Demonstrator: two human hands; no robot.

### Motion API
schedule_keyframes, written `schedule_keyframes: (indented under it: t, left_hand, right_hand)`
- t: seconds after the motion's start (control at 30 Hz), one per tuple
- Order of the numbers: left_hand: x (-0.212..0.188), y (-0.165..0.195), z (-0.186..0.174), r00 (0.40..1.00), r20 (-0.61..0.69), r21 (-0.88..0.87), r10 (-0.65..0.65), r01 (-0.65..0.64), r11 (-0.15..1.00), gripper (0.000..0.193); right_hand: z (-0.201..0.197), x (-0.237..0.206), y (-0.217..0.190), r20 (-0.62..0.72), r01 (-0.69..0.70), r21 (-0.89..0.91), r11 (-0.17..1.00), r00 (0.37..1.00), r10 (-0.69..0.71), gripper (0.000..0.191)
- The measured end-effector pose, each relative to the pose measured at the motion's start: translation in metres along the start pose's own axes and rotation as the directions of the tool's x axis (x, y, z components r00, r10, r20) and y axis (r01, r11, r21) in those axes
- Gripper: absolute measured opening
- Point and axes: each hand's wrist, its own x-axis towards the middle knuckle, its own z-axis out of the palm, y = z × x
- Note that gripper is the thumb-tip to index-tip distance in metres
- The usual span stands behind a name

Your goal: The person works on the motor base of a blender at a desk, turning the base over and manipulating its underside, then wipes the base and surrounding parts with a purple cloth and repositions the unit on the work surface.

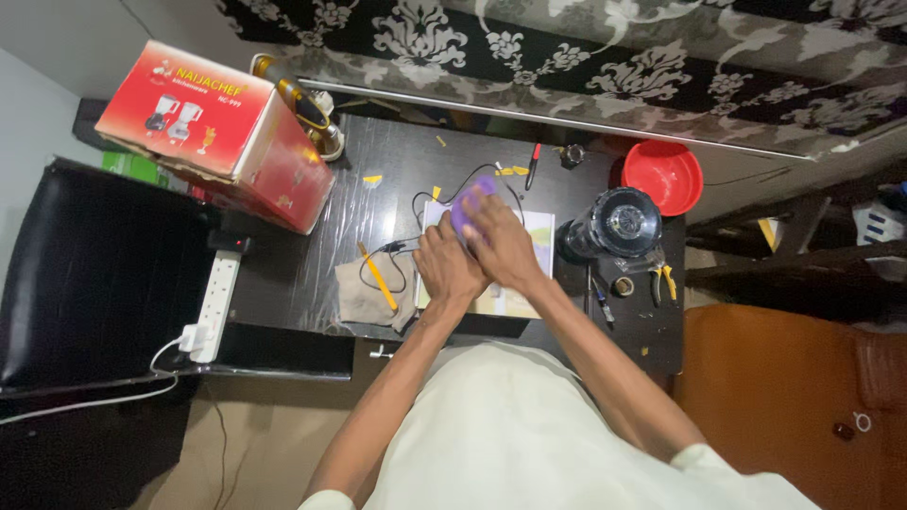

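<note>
- Left hand (446,266): rests palm down on the white board (529,274) in the middle of the dark table (397,170), fingers curled toward a small purple object (470,210); how firmly it grips cannot be told.
- Right hand (499,244): lies just beside the left hand, touching it, with its fingers closed over the purple object from the right.
- Purple object: sits at the upper left corner of the white board, mostly covered by both hands; its kind cannot be made out.
- Black wires (420,203): loop from under the hands out over the table to the left.
- Yellow-handled tool (377,277): lies diagonally on a grey cloth (364,297), just left of the left hand.
- Black blender jar (616,225): stands just right of the board, with a red bowl (663,176) behind it.
- Pliers (661,280): lie near the table's right edge, beside a small tape roll (623,285).
- Red carton (215,132): occupies the far left corner of the table; a white power strip (215,304) lies below it.
- Red-capped pen (533,164): lies beyond the hands.
</note>
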Motion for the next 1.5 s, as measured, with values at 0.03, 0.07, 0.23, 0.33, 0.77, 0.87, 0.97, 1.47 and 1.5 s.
schedule_keyframes:
  t: [0.03, 0.07, 0.23, 0.33, 0.77, 0.87, 0.97, 1.47, 1.5]
  left_hand:
    - [-0.001, -0.003, 0.001, 1.000, 0.009, -0.014, -0.011, 0.011, 1.000, 0.085]
    - [0.000, -0.004, 0.002, 1.000, 0.017, -0.030, -0.020, 0.021, 0.999, 0.086]
    - [-0.001, 0.004, -0.010, 0.996, 0.089, -0.092, 0.032, -0.024, 0.995, 0.108]
    - [-0.007, 0.005, -0.024, 0.979, 0.033, -0.255, 0.200, -0.185, 0.949, 0.123]
    - [-0.042, -0.045, -0.005, 0.972, -0.153, -0.501, 0.178, -0.231, 0.834, 0.115]
    - [-0.050, -0.058, 0.012, 0.978, -0.165, -0.517, 0.127, -0.195, 0.833, 0.087]
    - [-0.054, -0.075, 0.023, 0.983, -0.114, -0.581, 0.143, -0.183, 0.793, 0.060]
    - [-0.049, -0.041, -0.015, 0.974, -0.143, -0.501, 0.174, -0.223, 0.837, 0.109]
    - [-0.049, -0.041, -0.013, 0.976, -0.135, -0.504, 0.173, -0.218, 0.836, 0.109]
  right_hand:
    - [0.000, -0.011, -0.013, 0.006, 0.021, 0.006, 1.000, 1.000, -0.021, 0.044]
    - [0.000, -0.018, -0.022, 0.020, 0.051, 0.026, 0.998, 0.998, -0.051, 0.045]
    - [-0.020, -0.011, -0.003, 0.010, 0.002, 0.043, 0.999, 1.000, -0.002, 0.041]
    - [-0.025, -0.010, 0.032, -0.062, -0.058, 0.083, 0.995, 0.996, 0.063, 0.051]
    - [-0.001, -0.031, 0.017, -0.088, -0.020, 0.059, 0.998, 0.996, 0.025, 0.070]
    - [0.007, -0.046, -0.026, -0.009, 0.108, -0.098, 0.989, 0.994, -0.110, 0.070]
    - [0.018, -0.049, -0.057, 0.145, 0.255, -0.042, 0.966, 0.958, -0.246, 0.064]
    - [-0.010, -0.051, 0.025, -0.051, -0.182, -0.063, 0.981, 0.983, 0.178, 0.052]
    - [-0.011, -0.050, 0.028, -0.083, -0.191, -0.014, 0.982, 0.978, 0.189, 0.051]
